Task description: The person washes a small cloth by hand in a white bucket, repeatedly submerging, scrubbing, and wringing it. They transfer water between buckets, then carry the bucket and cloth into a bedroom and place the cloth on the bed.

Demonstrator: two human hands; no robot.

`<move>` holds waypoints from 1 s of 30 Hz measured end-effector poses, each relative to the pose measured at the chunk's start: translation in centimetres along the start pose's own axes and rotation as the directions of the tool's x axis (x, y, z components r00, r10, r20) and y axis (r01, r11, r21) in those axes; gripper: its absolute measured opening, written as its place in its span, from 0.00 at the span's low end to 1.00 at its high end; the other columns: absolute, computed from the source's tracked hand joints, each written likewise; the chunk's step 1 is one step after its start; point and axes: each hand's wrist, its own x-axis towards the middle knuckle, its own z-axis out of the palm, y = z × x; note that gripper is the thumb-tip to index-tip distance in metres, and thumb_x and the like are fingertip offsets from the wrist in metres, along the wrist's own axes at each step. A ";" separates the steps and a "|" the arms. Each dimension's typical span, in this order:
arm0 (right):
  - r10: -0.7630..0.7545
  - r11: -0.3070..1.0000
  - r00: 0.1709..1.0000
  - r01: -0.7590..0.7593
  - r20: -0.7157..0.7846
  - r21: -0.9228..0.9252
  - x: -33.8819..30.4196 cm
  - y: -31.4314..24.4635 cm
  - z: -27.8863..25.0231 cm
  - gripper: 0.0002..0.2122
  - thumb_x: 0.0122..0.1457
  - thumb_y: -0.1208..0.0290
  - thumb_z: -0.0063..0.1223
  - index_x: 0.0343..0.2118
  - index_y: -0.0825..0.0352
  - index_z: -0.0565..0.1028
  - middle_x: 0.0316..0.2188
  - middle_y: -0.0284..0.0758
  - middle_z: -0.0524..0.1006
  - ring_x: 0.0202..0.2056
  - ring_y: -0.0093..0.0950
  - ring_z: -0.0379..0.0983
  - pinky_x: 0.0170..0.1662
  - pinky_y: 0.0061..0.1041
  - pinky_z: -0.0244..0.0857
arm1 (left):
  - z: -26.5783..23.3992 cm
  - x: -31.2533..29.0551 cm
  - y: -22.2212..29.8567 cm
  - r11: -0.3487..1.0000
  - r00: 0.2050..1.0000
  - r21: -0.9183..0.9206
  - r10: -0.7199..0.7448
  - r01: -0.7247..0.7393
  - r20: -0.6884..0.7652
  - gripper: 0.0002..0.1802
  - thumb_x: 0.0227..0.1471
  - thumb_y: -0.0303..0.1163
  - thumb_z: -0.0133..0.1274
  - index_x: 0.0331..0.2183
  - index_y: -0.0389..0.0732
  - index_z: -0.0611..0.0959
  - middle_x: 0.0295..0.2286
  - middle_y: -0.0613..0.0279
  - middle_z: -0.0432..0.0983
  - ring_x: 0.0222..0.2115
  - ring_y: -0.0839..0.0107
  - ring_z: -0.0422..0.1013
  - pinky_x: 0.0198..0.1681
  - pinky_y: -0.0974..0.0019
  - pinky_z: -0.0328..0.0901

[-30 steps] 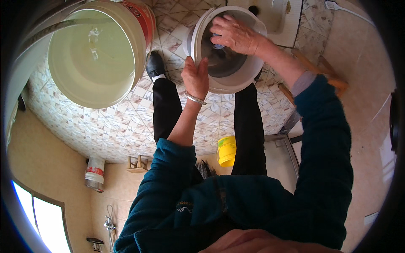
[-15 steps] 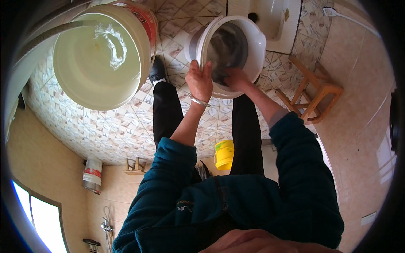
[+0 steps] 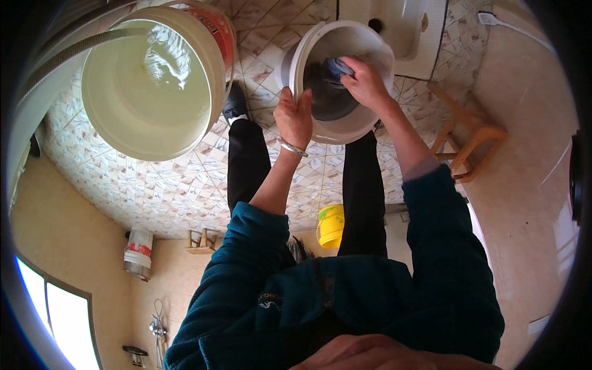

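A white bucket (image 3: 377,117) with dark grey, murky water (image 3: 330,105) in its bottom leans in front of me, its mouth toward me. My left hand (image 3: 293,121) grips the bucket's near-left rim, thumb and fingers wrapped over the edge. Inside the mouth, my right hand (image 3: 365,81) is closed on a wet, bunched dark blue-grey cloth (image 3: 338,69), held against the inner wall on the far side. Part of the cloth is hidden by the fingers. A silver bracelet (image 3: 292,148) circles my left wrist.
To the left stands a large white bucket (image 3: 105,117) of clear water with a grey hose (image 3: 92,42) over it. A wooden stool (image 3: 478,139) is at right, beside a squat toilet (image 3: 404,61). A yellow bucket (image 3: 331,227) sits behind my legs. A long-handled white brush (image 3: 493,20) lies far right.
My right hand has moved up and away from the near bottom of the bucket, bringing the cloth into sight. My left hand keeps its hold on the rim.
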 end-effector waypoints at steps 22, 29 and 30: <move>0.726 0.684 0.683 -0.705 -0.082 0.189 -8.6 9.8 -3.5 0.23 0.44 0.61 0.55 0.44 0.66 0.71 0.40 0.47 0.74 0.42 0.45 0.69 0.45 0.36 0.64 | 3.3 -1.5 0.6 0.997 0.993 0.037 0.074 -0.071 -0.087 0.11 0.52 0.32 0.54 0.25 0.40 0.70 0.14 0.71 0.65 0.12 0.83 0.60 0.12 0.76 0.57; 0.220 0.970 0.949 -0.189 -0.223 0.155 -12.1 0.2 -1.4 0.19 0.40 0.77 0.56 0.40 0.64 0.73 0.43 0.36 0.69 0.44 0.42 0.65 0.46 0.33 0.63 | 5.5 -3.4 5.0 0.930 0.973 -0.287 -0.206 0.229 0.108 0.14 0.50 0.30 0.53 0.23 0.32 0.68 0.17 0.47 0.68 0.18 0.65 0.65 0.22 0.60 0.60; 0.121 0.984 0.965 -0.085 -0.233 0.158 -12.3 -0.5 -1.9 0.19 0.39 0.76 0.57 0.40 0.64 0.74 0.43 0.37 0.69 0.44 0.41 0.65 0.46 0.33 0.63 | 5.9 -3.4 5.2 0.972 0.984 -0.159 -0.164 0.174 0.073 0.15 0.50 0.31 0.53 0.22 0.32 0.68 0.18 0.47 0.68 0.18 0.65 0.64 0.23 0.60 0.60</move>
